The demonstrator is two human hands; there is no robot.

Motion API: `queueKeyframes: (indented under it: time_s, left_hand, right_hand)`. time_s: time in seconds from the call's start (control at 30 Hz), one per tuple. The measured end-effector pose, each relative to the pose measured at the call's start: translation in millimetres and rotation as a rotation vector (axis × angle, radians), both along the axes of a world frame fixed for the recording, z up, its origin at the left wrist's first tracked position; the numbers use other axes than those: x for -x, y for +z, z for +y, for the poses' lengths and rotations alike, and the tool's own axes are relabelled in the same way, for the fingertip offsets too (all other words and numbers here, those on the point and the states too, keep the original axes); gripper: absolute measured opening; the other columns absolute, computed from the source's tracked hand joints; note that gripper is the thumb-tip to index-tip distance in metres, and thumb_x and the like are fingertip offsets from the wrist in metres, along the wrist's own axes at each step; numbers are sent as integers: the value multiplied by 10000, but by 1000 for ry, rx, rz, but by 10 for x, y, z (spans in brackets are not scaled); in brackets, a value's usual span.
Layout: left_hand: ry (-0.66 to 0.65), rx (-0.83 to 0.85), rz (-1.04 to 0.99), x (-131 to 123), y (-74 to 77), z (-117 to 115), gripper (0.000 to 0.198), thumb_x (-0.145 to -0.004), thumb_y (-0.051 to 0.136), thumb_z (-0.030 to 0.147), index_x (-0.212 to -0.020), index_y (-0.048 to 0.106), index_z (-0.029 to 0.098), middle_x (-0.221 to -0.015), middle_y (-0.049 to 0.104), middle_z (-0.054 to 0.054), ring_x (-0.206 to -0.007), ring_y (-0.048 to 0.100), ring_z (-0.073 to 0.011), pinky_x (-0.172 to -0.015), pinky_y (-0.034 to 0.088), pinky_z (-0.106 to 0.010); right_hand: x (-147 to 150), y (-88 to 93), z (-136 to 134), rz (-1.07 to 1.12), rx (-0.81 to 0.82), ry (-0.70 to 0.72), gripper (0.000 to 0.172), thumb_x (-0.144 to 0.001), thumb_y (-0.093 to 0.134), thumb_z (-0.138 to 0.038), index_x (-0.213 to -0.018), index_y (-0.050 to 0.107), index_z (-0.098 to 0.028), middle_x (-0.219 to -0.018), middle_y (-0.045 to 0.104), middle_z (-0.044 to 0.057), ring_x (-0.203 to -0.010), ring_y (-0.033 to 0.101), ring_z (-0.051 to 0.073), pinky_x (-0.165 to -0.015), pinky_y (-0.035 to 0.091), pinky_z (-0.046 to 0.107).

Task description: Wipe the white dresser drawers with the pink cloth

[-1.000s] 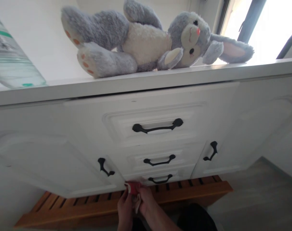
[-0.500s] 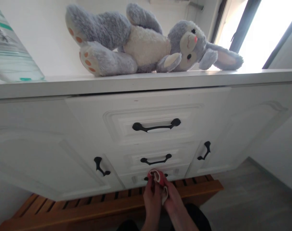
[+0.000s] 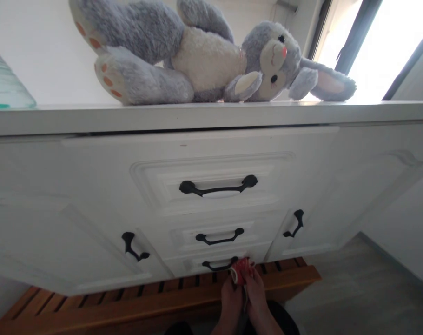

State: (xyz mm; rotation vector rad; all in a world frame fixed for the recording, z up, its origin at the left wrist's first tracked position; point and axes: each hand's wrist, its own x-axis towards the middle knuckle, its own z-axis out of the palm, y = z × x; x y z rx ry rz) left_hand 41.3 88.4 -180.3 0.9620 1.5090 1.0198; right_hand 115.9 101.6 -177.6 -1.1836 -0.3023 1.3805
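Item: small red-and-white cloth piece [image 3: 240, 271], which I see pinched between both hands just below the white cabinet's [image 3: 93, 186] lowest drawer handle [image 3: 220, 264]. Left hand [image 3: 231, 298]: fingers closed on the cloth. Right hand [image 3: 256, 293]: likewise closed on it. Beneath the cabinet: wooden slatted rack [image 3: 128, 302]. On top of the cabinet: grey plush rabbit [image 3: 204, 60], lying down; clear bottle [image 3: 5, 88] at its far left edge.

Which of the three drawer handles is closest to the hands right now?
The lowest drawer handle, just left of the red cloth both hands hold; the two handles above it sit higher up the cabinet.
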Motion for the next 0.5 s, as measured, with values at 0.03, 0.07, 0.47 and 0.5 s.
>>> queueKeyframes:
  time_s: [0.03,0.07,0.47,0.5]
  left_hand:
    - [17,8,17,113,-41,-22,391,-760,548,260,-1053,738,84,-1149,786,-260,-1107,728,-369,-962,527,-433]
    - [39,19,40,241,-71,-47,385,-750,551,272,-1031,740,89,-1123,794,-258,-1094,732,-377,-951,531,-440]
    - [346,-141,63,1502,398,-475,546,-741,641,410,-1207,683,128,-1280,759,-175,-1229,669,-361,-1076,503,-475]
    - [366,-190,0,1522,407,-558,574,-740,677,416,-1248,674,148,-1328,738,-155,-1270,647,-346,-1105,489,-461]
  right_hand:
    - [103,-72,-8,15,-7,12,533,-504,918,-456,-899,725,-154,-827,774,46,-765,726,207,-732,564,286]
    - [226,-132,-18,38,-16,24,522,-509,913,-435,-908,721,-158,-843,776,46,-773,728,205,-737,562,286]
    - [1401,547,-229,474,-92,277,486,-553,914,-404,-927,710,-168,-927,789,85,-858,739,247,-876,563,379]
    - [1291,634,-255,405,-94,270,487,-592,894,-448,-941,700,-171,-919,785,83,-828,736,243,-839,571,382]
